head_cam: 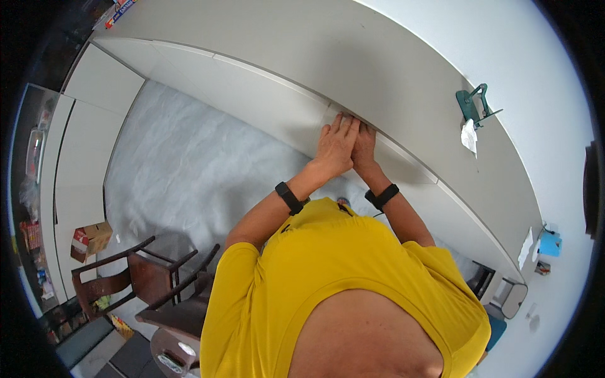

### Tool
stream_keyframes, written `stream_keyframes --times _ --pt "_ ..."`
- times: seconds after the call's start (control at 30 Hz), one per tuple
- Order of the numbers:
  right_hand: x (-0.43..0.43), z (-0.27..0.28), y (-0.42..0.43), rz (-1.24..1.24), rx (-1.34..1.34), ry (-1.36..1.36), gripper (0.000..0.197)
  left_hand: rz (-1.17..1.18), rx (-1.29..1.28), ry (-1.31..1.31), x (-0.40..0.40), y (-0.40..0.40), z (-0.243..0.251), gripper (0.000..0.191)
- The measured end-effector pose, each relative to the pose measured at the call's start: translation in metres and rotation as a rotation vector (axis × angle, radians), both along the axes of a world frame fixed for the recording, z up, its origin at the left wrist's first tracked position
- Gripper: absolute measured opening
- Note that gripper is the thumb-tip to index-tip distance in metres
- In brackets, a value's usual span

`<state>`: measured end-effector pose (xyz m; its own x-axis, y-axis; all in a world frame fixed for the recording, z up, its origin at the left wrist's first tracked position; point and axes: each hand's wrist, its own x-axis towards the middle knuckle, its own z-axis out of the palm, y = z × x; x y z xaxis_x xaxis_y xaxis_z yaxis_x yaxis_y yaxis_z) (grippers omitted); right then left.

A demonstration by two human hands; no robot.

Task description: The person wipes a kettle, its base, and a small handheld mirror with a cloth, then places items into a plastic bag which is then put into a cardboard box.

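Observation:
My left hand (pixel 334 145) reaches up to the pale cabinet front (pixel 264 92), just below the edge of the grey countertop (pixel 293 42). Its fingers are stretched out and slightly apart, and it partly overlaps my right hand (pixel 365 144). The right hand's fingertips go up close under the countertop edge, and the left hand hides part of it. Whether anything small lies under the right fingers cannot be seen. Beside the left fingers, a vertical seam (pixel 327 111) runs down the cabinet front. Black bands circle both wrists.
On the countertop stands a dark green stand-like device (pixel 470 106) with crumpled white paper (pixel 469 137) against it. Dark wooden chairs (pixel 150 279) and a cardboard box (pixel 92 240) are at the lower left. Grey marbled floor (pixel 165 146) stretches left of me. A blue object (pixel 550 244) is at the right wall.

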<state>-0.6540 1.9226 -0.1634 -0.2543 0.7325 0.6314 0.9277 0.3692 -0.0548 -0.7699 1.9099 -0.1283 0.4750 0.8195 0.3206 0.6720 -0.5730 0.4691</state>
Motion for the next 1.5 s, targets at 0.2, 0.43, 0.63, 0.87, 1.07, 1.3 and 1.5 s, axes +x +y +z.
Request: stream_keyframes --times 0.2,0.43,0.63,0.87,1.07,1.3,1.5 --pt "-0.059 -0.006 0.044 -0.047 -0.068 -0.099 0.032 0.09 -0.031 0.038 -0.053 0.035 0.003 0.072" --pt "-0.089 -0.001 0.062 -0.025 -0.107 -0.049 0.029 0.095 -0.04 -0.063 -0.088 0.055 -0.006 0.073" --pt "-0.14 0.007 0.088 -0.067 -0.02 -0.116 0.024 0.133 -0.047 -0.047 -0.137 0.081 -0.002 0.073" --pt "-0.203 -0.001 0.138 -0.028 -0.042 -0.037 0.025 0.169 -0.033 -0.082 -0.197 0.122 -0.002 0.073" --pt "-0.264 -0.007 0.181 0.027 -0.027 0.014 0.025 0.176 -0.027 -0.105 -0.257 0.159 0.0 0.069" --pt "-0.342 -0.007 0.228 0.135 -0.023 0.118 0.025 0.238 -0.04 -0.127 -0.328 0.201 0.002 0.065" --pt "-0.397 -0.003 0.26 0.14 -0.164 0.129 0.027 0.235 -0.01 -0.162 -0.383 0.236 0.002 0.072"
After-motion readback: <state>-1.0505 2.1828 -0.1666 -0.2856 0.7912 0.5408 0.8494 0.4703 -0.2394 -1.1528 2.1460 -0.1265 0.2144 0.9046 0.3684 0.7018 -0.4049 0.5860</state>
